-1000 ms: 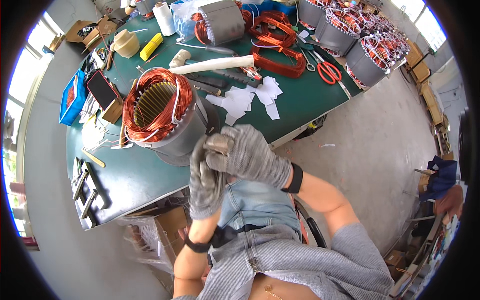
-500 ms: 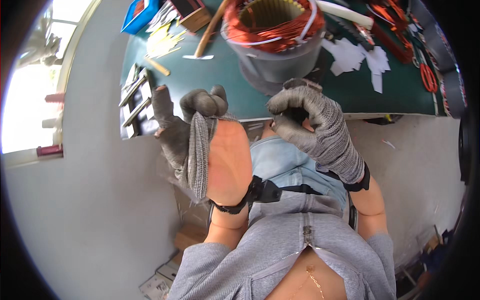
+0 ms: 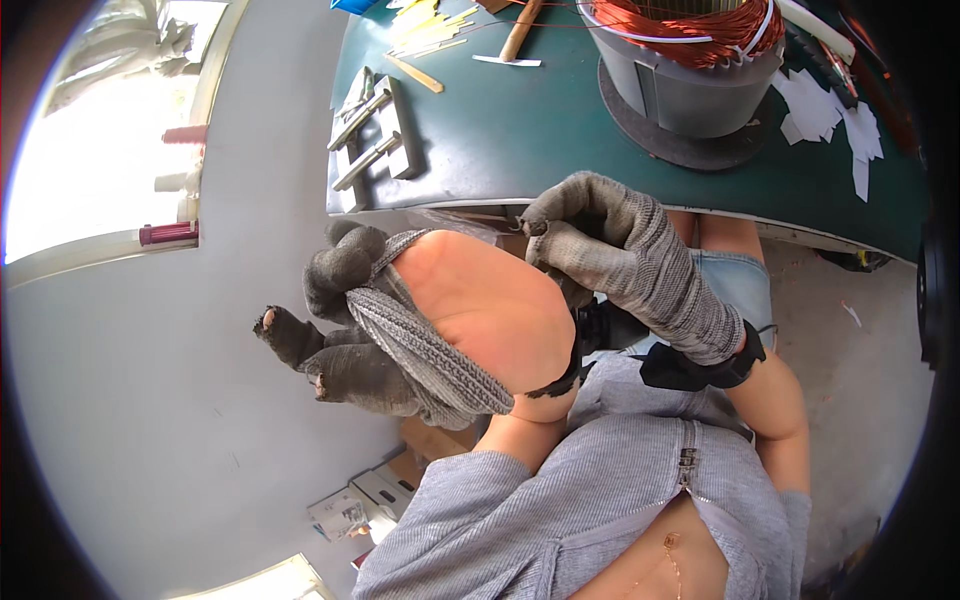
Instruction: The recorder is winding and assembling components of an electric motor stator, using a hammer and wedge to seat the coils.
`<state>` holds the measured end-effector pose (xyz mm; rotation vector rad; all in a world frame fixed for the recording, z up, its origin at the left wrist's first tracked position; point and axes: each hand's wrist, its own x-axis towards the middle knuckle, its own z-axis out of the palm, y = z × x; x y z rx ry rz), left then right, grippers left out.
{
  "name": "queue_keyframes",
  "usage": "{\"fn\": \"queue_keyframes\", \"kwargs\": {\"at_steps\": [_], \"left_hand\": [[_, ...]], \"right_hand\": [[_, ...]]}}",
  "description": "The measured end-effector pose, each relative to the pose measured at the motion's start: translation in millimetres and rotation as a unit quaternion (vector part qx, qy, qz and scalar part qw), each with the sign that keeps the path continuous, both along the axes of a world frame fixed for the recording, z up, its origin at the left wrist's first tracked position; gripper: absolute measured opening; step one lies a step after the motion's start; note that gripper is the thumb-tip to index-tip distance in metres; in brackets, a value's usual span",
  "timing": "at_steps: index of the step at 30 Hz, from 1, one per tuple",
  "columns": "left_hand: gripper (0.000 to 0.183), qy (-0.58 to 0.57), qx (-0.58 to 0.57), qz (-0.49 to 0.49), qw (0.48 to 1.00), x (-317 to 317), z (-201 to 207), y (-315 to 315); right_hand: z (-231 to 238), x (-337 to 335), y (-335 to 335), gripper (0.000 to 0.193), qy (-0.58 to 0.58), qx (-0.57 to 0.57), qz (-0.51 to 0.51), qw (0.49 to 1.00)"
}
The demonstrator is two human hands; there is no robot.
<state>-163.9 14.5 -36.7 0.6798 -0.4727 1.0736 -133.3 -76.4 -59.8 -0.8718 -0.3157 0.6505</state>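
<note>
My left hand (image 3: 430,320) is held palm up beside the bench, fingers apart and pointing left. A grey knitted glove (image 3: 425,350) covers its fingers, with the cuff bunched across the palm, so the heel of the palm is bare. Fingertips show through worn holes in the glove. My right hand (image 3: 620,250), in a fully drawn-on grey glove, is over the left wrist with thumb and forefinger pressed together. Whether anything lies in that pinch cannot be made out. Black straps (image 3: 700,368) circle both wrists.
On the green bench (image 3: 500,130) stands a grey drum-shaped housing with copper wire coils (image 3: 690,35). A hammer (image 3: 520,35), yellow strips (image 3: 425,30), white paper pieces (image 3: 810,105) and a metal fixture with rods (image 3: 375,140) lie around. A window (image 3: 110,150) is at left.
My left hand has turned so its fingers point left instead of up, and lies lower and farther from the bench. My right hand's finger and thumb have closed together. The view has shifted left.
</note>
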Motion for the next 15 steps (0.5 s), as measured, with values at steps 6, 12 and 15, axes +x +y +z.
{"fn": "queue_keyframes", "kwargs": {"at_steps": [6, 12, 15], "left_hand": [[0.040, 0.026, 0.015, 0.032, 0.999, -0.8, -5.8, -3.6], [0.033, 0.024, 0.016, 0.026, 0.999, 0.7, -11.3, -1.5], [0.030, 0.042, 0.035, 0.036, 0.998, 4.2, -15.7, -3.1]], "right_hand": [[-10.5, -1.6, 2.1, 0.015, 0.031, 0.049, 0.017, 0.998], [-3.0, -1.7, 0.8, 0.012, 0.014, 0.046, 0.036, 0.998], [-2.9, -1.9, 0.7, 0.013, -0.005, 0.044, 0.033, 0.998]]}}
